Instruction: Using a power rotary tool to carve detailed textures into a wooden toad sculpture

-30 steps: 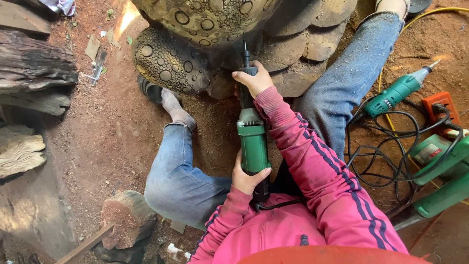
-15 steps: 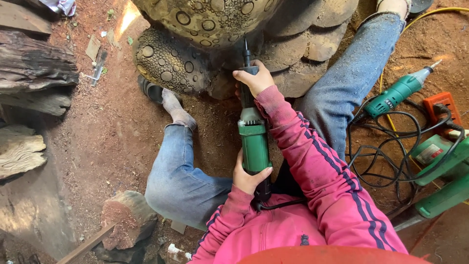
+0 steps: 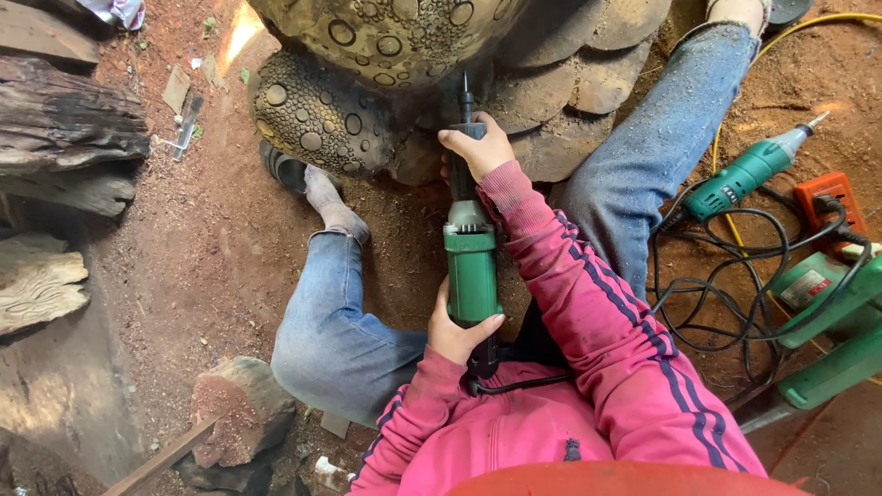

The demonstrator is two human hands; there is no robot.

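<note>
A green die grinder (image 3: 471, 262) points away from me at a large carved wood sculpture (image 3: 386, 55) covered in round bumps and scale shapes. My right hand (image 3: 478, 147) wraps the grinder's black front neck, close to the bit, which touches the carving. Around the rear of the green body is my left hand (image 3: 459, 332), just above the black cable. Both arms are in pink sleeves. My legs in blue jeans spread to either side of the carving on red dirt.
A second green grinder (image 3: 749, 170), an orange power strip (image 3: 831, 207), tangled black cables (image 3: 726, 303) and more green tools (image 3: 841, 294) lie at right. Weathered logs (image 3: 64, 138) sit at left, a rock (image 3: 241, 409) at bottom left.
</note>
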